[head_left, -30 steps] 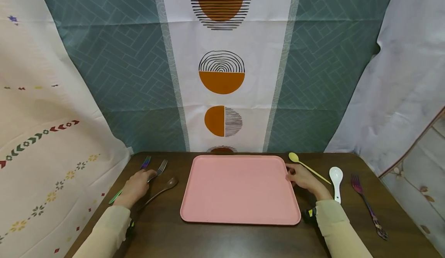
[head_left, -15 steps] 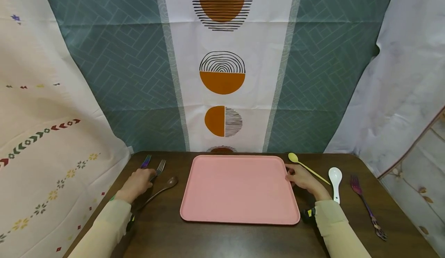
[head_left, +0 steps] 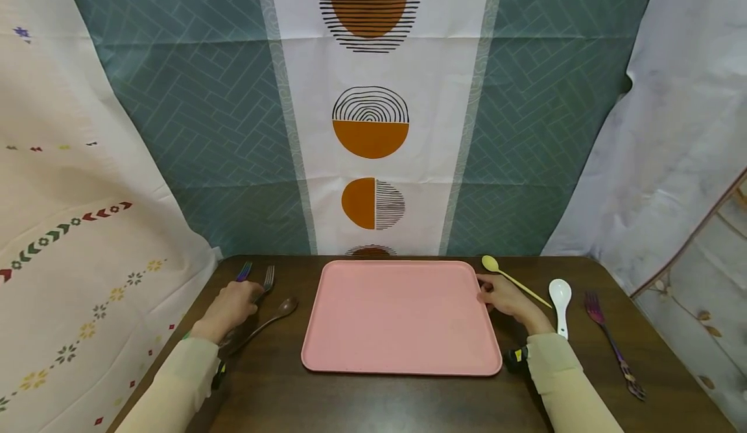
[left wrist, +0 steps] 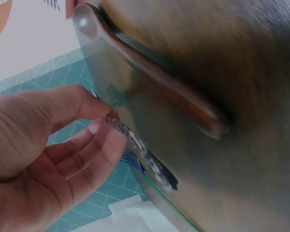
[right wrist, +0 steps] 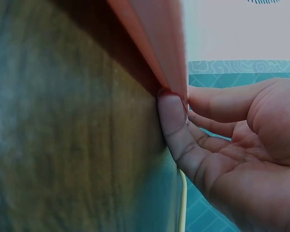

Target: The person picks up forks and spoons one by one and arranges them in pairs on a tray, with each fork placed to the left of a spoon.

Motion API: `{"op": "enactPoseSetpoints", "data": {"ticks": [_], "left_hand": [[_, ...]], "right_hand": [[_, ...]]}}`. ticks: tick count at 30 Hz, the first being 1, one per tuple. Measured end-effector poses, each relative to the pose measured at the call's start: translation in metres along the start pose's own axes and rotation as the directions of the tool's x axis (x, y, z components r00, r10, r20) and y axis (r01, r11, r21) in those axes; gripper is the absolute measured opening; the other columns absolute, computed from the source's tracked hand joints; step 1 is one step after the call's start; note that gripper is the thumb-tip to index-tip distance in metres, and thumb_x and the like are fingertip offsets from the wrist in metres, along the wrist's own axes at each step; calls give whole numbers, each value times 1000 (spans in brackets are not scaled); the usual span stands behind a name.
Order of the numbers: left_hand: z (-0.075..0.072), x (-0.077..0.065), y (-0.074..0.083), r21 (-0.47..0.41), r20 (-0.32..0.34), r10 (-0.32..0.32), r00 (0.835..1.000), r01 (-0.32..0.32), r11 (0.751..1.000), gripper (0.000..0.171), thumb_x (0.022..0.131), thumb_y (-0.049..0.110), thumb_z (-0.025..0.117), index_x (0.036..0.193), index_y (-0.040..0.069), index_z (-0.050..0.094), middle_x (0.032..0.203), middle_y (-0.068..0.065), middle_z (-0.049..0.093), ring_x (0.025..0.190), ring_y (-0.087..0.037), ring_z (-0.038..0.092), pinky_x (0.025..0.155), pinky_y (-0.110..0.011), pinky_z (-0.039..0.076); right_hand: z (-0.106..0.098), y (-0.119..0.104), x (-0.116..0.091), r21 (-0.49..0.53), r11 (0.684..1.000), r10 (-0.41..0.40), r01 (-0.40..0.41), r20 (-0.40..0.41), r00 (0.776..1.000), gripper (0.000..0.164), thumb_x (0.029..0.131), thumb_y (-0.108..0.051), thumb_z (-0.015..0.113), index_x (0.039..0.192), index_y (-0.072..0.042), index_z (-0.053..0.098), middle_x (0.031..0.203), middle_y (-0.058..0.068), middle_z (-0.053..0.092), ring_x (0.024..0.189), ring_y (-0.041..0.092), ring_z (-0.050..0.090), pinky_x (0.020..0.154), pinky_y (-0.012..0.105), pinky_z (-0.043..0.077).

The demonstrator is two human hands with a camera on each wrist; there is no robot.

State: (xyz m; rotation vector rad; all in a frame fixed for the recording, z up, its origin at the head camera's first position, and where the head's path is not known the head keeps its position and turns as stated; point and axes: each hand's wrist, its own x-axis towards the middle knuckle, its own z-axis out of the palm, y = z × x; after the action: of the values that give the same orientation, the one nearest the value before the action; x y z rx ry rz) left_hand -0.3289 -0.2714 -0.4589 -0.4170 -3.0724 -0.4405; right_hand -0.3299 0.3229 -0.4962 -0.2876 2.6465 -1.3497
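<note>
My left hand (head_left: 229,308) pinches a silver fork (head_left: 269,279) between thumb and fingers. In the left wrist view the fork's ornate handle (left wrist: 147,153) slants above the table, its tines mostly hidden by the thumb. Beside that hand lie a brown spoon (head_left: 286,306) and a fork with purple-blue tines (head_left: 243,272) and a green handle, largely covered by the hand. My right hand (head_left: 509,300) holds the right edge of a pink tray (head_left: 403,316); the right wrist view has the tray's rim (right wrist: 164,48) between thumb and fingers.
Right of the tray lie a yellow spoon (head_left: 516,282), a white spoon (head_left: 560,300) and a purple fork (head_left: 607,332). All rest on a dark wooden table (head_left: 373,407). Patterned cloth (head_left: 233,161) hangs behind it and at the sides.
The silver fork in my left hand has turned, its tines shifting slightly left and pointing more straight ahead. My left hand now covers more of the green handle. The right hand and tray stay put.
</note>
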Motion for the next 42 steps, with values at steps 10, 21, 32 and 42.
{"op": "enactPoseSetpoints", "data": {"ticks": [10, 21, 32, 42], "left_hand": [[-6, 8, 25, -20, -56, 12, 998, -13, 1000, 39, 87, -1, 76, 125, -3, 70, 88, -7, 68, 73, -22, 63, 63, -43, 54], [-7, 6, 52, -101, -68, -3, 998, -4, 995, 41, 88, -4, 73, 129, -1, 69, 85, -4, 68, 65, -15, 57, 59, -34, 49], [0, 12, 73, -153, -79, -18, 997, 6, 988, 42, 86, -4, 68, 128, 1, 71, 84, -5, 70, 58, -14, 55, 54, -30, 45], [5, 18, 88, -199, -45, -18, 999, 8, 980, 43, 87, -4, 67, 129, 2, 71, 82, -3, 68, 58, -14, 58, 54, -30, 47]], "right_hand": [[0, 1, 4, 6, 1000, -11, 11, -4, 1000, 56, 95, 8, 58, 147, 19, 41, 85, 13, 59, 72, 22, 64, 65, 35, 61], [5, -1, 2, 34, 999, -2, 2, 8, 1000, 60, 94, 8, 58, 149, 20, 37, 89, 15, 59, 72, 23, 65, 66, 36, 61], [8, -4, 0, 25, 1000, -10, 9, 3, 1000, 60, 94, 7, 58, 149, 20, 37, 88, 15, 59, 72, 22, 65, 65, 36, 62], [5, -5, -3, -18, 999, -45, 45, -22, 999, 57, 92, 9, 58, 145, 21, 42, 85, 13, 57, 68, 21, 61, 60, 34, 58]]}}
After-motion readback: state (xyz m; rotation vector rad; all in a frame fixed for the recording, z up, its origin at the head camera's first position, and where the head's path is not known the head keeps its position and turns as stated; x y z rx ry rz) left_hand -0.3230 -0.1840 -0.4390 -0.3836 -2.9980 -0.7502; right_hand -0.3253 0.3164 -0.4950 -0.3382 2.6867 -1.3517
